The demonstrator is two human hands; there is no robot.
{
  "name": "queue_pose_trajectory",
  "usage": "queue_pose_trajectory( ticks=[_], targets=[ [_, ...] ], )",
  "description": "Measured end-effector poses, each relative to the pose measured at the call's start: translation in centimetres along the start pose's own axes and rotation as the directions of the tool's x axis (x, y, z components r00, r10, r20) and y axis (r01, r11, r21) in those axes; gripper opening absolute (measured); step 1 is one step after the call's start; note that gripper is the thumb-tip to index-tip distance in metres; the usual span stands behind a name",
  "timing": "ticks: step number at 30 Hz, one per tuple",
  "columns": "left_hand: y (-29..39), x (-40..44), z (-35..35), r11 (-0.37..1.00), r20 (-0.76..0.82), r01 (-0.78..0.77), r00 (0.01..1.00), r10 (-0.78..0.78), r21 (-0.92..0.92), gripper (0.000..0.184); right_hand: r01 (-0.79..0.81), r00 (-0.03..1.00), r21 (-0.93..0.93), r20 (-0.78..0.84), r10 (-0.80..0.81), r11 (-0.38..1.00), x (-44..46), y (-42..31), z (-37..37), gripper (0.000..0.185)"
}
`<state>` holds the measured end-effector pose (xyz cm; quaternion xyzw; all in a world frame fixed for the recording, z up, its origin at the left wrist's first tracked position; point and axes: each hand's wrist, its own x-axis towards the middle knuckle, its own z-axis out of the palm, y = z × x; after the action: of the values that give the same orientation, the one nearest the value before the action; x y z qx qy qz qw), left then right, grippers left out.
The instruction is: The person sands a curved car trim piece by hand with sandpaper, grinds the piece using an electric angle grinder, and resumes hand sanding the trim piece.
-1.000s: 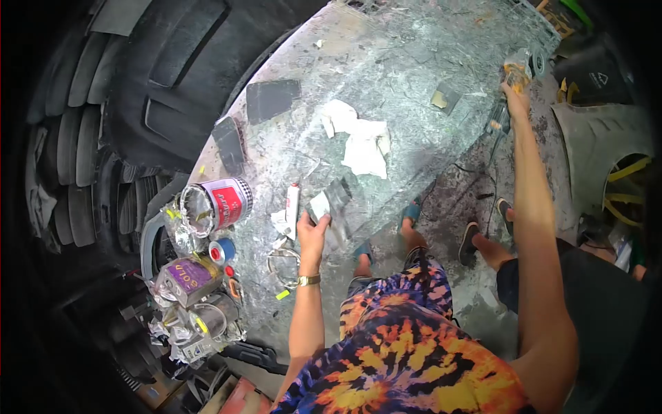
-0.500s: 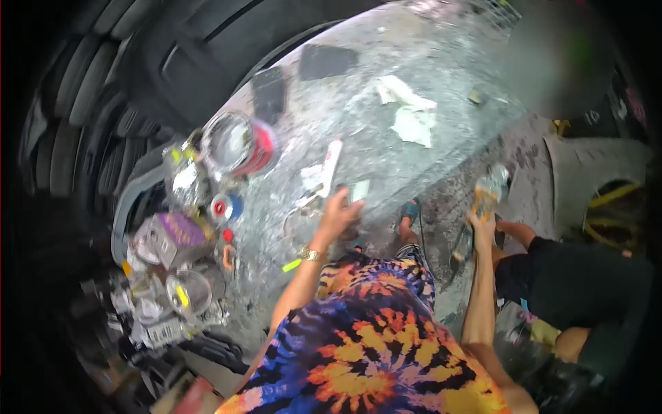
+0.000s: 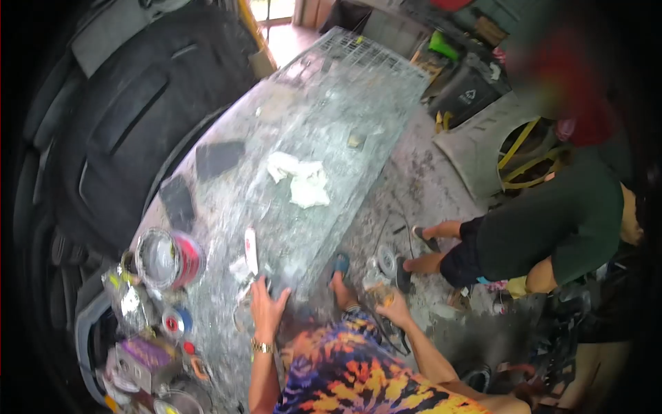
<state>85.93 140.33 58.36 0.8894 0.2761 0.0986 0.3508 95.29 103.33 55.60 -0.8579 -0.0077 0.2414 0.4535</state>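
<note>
My left hand [image 3: 269, 303], a gold watch at its wrist, is over the near end of the grey worktable [image 3: 345, 152]. Its fingers are spread, with thumb and forefinger apart. Just beyond the fingertips lie a white tube with red print [image 3: 251, 250] and a crumpled white scrap [image 3: 239, 270]. Off the table's right edge, my right hand [image 3: 394, 310] is closed round an orange-and-grey object [image 3: 377, 290] with a dark tail below the fist. Blur hides its exact kind. Farther up the tabletop is a crumpled white cloth [image 3: 308, 188].
An open tin with a red label [image 3: 185, 259], a blue-and-red can [image 3: 176, 321] and a purple box [image 3: 146, 359] crowd the table's left. Two dark sheets [image 3: 219, 160] lie farther up. A person in a dark shirt [image 3: 552, 221] bends at the right, near a grey panel [image 3: 476, 145].
The view has swung, so the table sits lower and left and its far end shows. My right hand still grips the orange-and-grey object. My left hand stays near the tube, fingers more spread.
</note>
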Motion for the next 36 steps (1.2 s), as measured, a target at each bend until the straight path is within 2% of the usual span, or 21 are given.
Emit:
queue_pose_trajectory(
  ticks=[2,4,5,7,9,10,12,13,15,16,17,19,20,21,22,24,25,26,28,32,36],
  targets=[
    [1.8,3.7,0.7,0.995,-0.057,-0.087,0.995,0.084,-0.049,0.056,-0.014,1.0,-0.055,0.002,0.014,0.998,0.2,-0.3,-0.4,0.065],
    [4.9,6.7,2.3,0.984,0.084,-0.089,0.991,0.103,-0.157,0.038,-0.088,0.996,-0.107,0.025,0.091,0.99,1.0,0.9,-0.7,0.066],
    [6.3,8.5,3.6,0.964,0.059,-0.177,0.98,0.192,-0.2,0.029,-0.117,0.992,-0.087,0.027,0.119,0.989,1.6,1.7,-0.6,0.066],
    [9.4,12.2,6.2,0.929,0.128,-0.266,0.944,0.306,-0.259,0.027,-0.143,0.988,-0.061,0.058,0.147,0.988,3.7,3.8,-1.1,0.066],
    [12.1,14.5,8.5,0.936,0.268,-0.224,0.916,0.297,-0.272,0.024,-0.222,0.972,-0.046,0.072,0.225,0.974,4.8,5.1,-1.3,0.068],
    [13.2,15.0,9.5,0.941,0.329,-0.197,0.9,0.285,-0.275,0.023,-0.213,0.974,0.07,0.093,0.206,0.975,5.5,5.5,-1.5,0.072],
    [15.1,15.7,11.2,0.94,0.417,-0.213,0.853,0.313,-0.268,0.021,-0.205,0.977,-0.048,0.048,0.207,0.978,7.0,7.0,-1.9,0.074],
    [14.4,15.2,12.7,0.919,0.413,-0.278,0.829,0.377,-0.28,0.016,-0.197,0.971,-0.066,0.127,0.204,0.978,7.6,6.9,-2.4,0.074],
    [13.6,13.0,14.2,0.941,0.513,-0.201,0.797,0.319,-0.273,0.014,-0.351,0.924,0.05,0.179,0.337,0.935,9.9,6.3,-3.9,0.077],
    [13.4,12.2,14.2,0.942,0.519,-0.205,0.793,0.32,-0.266,0.015,-0.331,0.919,0.024,0.236,0.317,0.943,11.2,6.0,-3.9,0.077],
    [12.6,11.6,14.2,0.955,0.491,-0.172,0.827,0.274,-0.243,0.015,-0.272,0.95,0.056,0.175,0.259,0.961,11.9,6.9,-4.1,0.072],
    [11.2,7.5,14.2,0.918,0.414,0.002,0.893,0.177,-0.395,0.017,-0.208,0.977,0.083,0.073,0.202,0.975,13.2,10.3,-5.0,0.062],
    [11.2,5.9,12.9,0.914,0.391,0.103,0.918,0.065,-0.392,0.017,-0.195,0.971,0.087,0.157,0.18,0.977,14.4,9.4,-6.1,0.06],
    [10.9,5.3,10.4,0.962,0.406,0.088,0.914,0.025,-0.259,0.019,-0.204,0.953,0.079,0.243,0.179,0.976,15.2,8.4,-7.2,0.058],
    [10.5,3.5,8.9,0.991,0.431,0.053,0.903,0.006,-0.125,0.021,-0.245,0.91,-0.227,0.281,0.304,0.943,16.4,10.3,-8.4,0.05],
    [9.5,0.3,7.4,0.971,0.374,0.216,0.913,-0.163,-0.105,0.022,-0.2,0.934,-0.021,0.297,0.197,0.98,17.9,10.7,-8.8,0.04],
    [9.1,-0.9,6.7,0.945,0.338,0.314,0.903,-0.266,-0.095,0.024,-0.2,0.935,-0.004,0.299,0.192,0.98,19.0,10.2,-9.5,0.04],
    [8.2,-2.7,6.0,0.941,0.332,0.32,0.904,-0.268,-0.112,0.024,-0.206,0.93,-0.02,0.307,0.202,0.978,20.0,9.2,-10.1,0.04],
    [6.4,-6.5,5.2,0.912,0.158,0.402,0.909,-0.386,-0.083,0.026,-0.22,0.926,-0.039,0.306,0.221,0.975,21.4,7.4,-11.7,0.039],
    [3.9,-8.8,3.4,0.903,0.168,0.426,0.896,-0.412,-0.054,0.026,-0.239,0.928,-0.039,0.285,0.24,0.97,20.6,5.0,-12.2,0.038],
    [0.3,-7.0,3.6,0.89,0.017,0.438,0.898,-0.44,-0.124,0.024,-0.263,0.925,0.034,0.293,0.242,0.964,15.9,4.9,-8.0,0.037]
  ],
)
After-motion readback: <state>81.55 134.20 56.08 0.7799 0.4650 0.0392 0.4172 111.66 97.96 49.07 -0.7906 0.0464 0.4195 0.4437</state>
